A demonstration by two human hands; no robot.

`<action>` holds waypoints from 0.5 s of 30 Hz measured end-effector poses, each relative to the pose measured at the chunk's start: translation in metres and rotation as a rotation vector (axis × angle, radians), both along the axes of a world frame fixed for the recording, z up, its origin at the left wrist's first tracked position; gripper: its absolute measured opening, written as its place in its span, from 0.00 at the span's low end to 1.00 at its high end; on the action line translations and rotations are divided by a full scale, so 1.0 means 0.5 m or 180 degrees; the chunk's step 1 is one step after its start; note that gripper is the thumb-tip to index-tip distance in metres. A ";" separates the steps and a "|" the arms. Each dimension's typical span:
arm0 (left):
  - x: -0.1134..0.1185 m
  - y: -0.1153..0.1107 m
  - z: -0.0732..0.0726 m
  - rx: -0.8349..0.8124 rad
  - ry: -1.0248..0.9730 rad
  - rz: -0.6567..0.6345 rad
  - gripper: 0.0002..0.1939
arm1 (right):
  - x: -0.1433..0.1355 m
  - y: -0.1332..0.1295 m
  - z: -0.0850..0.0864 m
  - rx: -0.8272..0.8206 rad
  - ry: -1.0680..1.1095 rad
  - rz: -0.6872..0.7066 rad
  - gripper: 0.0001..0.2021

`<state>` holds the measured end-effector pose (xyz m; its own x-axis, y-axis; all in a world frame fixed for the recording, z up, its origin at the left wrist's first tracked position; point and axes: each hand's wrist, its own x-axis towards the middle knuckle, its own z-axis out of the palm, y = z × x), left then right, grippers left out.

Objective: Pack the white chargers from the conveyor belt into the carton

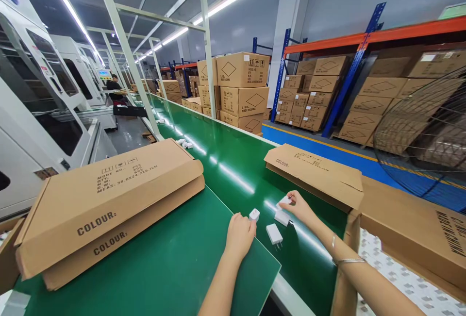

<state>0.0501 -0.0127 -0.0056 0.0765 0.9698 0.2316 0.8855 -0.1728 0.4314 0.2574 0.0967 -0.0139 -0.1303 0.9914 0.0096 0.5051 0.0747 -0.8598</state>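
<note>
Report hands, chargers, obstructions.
Left hand holding white charger; right hand pinching second charger. Two loose chargers nearby on green belt. Open carton under right forearm.

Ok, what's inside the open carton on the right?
White plug chargers sit in close rows inside the open carton. The right forearm covers some of them, and whatever lies beneath the visible layer is hidden.

Parts hidden, cut or too small.
The right hand (299,206) covers part of one white charger (283,201); right edge cuts the fan (433,146); far person (114,85) is tiny.
</note>
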 end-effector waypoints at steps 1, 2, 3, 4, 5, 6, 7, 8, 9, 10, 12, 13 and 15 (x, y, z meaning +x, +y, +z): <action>0.000 0.000 -0.001 0.0004 0.0012 -0.0005 0.26 | 0.005 -0.009 -0.001 0.0087 -0.0058 0.0045 0.16; -0.001 0.000 -0.001 0.0005 0.0023 -0.0007 0.26 | 0.008 -0.018 -0.003 0.0154 -0.0124 0.0085 0.16; -0.001 0.000 -0.002 0.0001 0.0027 -0.0006 0.26 | 0.011 -0.028 -0.006 0.0199 -0.0207 0.0117 0.15; -0.001 0.000 -0.002 -0.0005 0.0025 -0.0003 0.26 | 0.014 -0.038 -0.010 0.0224 -0.0312 0.0142 0.15; -0.002 0.000 -0.002 -0.0009 0.0012 0.0000 0.26 | 0.016 -0.047 -0.013 0.0233 -0.0443 0.0159 0.15; -0.002 0.000 -0.002 -0.0010 -0.0009 0.0003 0.27 | 0.019 -0.054 -0.017 0.0229 -0.0595 0.0167 0.16; -0.002 0.000 -0.002 -0.0011 -0.0033 -0.0006 0.27 | 0.020 -0.060 -0.020 0.0217 -0.0761 0.0170 0.16; -0.003 0.000 -0.002 -0.0010 -0.0061 -0.0014 0.27 | 0.022 -0.065 -0.021 0.0199 -0.0929 0.0173 0.16; -0.003 0.000 -0.002 -0.0008 -0.0090 -0.0023 0.27 | 0.023 -0.068 -0.022 0.0176 -0.1089 0.0178 0.15; -0.004 0.000 -0.001 -0.0008 -0.0119 -0.0025 0.26 | 0.024 -0.070 -0.021 0.0149 -0.1235 0.0184 0.13; -0.005 -0.001 0.000 -0.0025 -0.0191 -0.0018 0.26 | 0.023 -0.071 -0.013 0.0074 -0.1470 0.0211 0.11; -0.006 -0.001 0.001 -0.0034 -0.0240 -0.0012 0.26 | 0.023 -0.071 -0.006 0.0036 -0.1547 0.0237 0.11; -0.008 -0.002 0.004 -0.0063 -0.0346 -0.0004 0.26 | 0.023 -0.074 0.017 0.0013 -0.1573 0.0370 0.11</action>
